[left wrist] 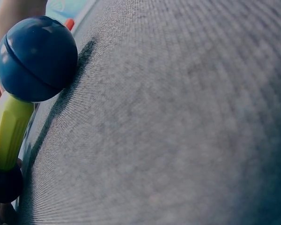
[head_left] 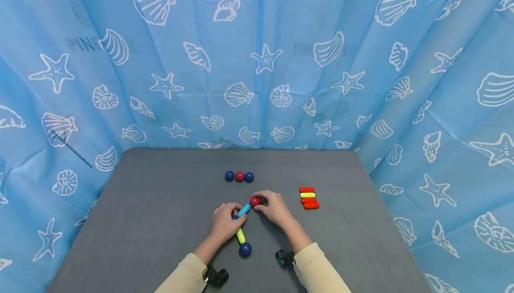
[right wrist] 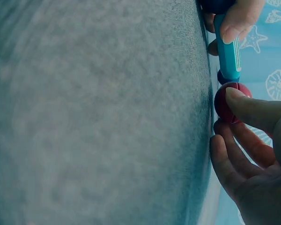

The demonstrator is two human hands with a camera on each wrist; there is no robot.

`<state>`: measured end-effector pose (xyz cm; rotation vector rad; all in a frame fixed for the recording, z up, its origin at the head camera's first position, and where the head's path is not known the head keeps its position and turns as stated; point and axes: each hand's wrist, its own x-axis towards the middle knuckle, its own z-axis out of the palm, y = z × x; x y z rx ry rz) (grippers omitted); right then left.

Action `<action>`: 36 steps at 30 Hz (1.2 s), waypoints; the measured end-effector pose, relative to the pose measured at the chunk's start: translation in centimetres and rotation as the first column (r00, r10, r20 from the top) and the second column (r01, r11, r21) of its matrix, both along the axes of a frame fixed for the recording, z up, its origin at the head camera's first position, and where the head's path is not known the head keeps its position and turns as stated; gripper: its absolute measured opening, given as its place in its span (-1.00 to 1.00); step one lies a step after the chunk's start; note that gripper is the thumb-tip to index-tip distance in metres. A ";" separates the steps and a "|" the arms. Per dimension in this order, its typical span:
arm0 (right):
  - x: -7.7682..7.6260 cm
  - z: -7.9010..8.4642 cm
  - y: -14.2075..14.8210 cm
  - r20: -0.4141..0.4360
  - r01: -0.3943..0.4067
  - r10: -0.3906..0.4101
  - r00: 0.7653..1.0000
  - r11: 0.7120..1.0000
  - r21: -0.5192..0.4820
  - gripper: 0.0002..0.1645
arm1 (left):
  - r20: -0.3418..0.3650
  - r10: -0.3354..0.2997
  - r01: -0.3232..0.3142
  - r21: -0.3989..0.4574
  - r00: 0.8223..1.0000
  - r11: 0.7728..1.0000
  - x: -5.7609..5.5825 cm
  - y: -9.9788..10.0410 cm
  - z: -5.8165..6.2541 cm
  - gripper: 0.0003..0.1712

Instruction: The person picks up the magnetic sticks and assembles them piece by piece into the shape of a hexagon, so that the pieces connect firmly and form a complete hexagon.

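Note:
My left hand (head_left: 226,220) grips the joint of a small toy assembly, with the thumb on a light blue stick (head_left: 243,210) beside a dark blue ball (right wrist: 218,3). From that joint a yellow-green stick (head_left: 240,236) runs toward me to another dark blue ball (head_left: 245,249). In the left wrist view this end ball (left wrist: 37,58) looms large near the grey cloth. A red ball (head_left: 254,201) is pinched between thumb and fingers of my right hand (head_left: 275,208). The right wrist view has the red ball (right wrist: 221,104) right at the free end of the light blue stick (right wrist: 230,58).
Farther back on the grey table (head_left: 168,195) is a row of a blue ball (head_left: 229,176), a red ball (head_left: 239,176) and another blue ball (head_left: 249,177). To the right lie several red sticks (head_left: 311,205) and a yellow-green stick (head_left: 307,195). A shell-patterned blue curtain (head_left: 257,105) hangs behind.

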<state>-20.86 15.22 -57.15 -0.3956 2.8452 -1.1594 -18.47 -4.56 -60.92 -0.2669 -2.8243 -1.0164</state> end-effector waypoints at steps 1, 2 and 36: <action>0.0 0.0 -0.1 0.002 -0.006 0.006 1.000 1.000 0.003 -0.57 | 0.001 0.000 0.000 0.001 1.000 1.000 0.0 0.0 0.0 -0.76; 0.0 0.0 -0.1 0.005 -0.012 0.012 1.000 1.000 0.005 -0.57 | 0.002 0.000 0.000 0.001 1.000 1.000 0.1 0.0 0.0 -0.76; 0.1 0.1 1.1 0.025 -0.068 0.072 0.997 0.991 -0.112 -0.59 | 0.082 0.106 -0.106 0.006 0.991 0.994 -0.9 0.9 1.6 -0.60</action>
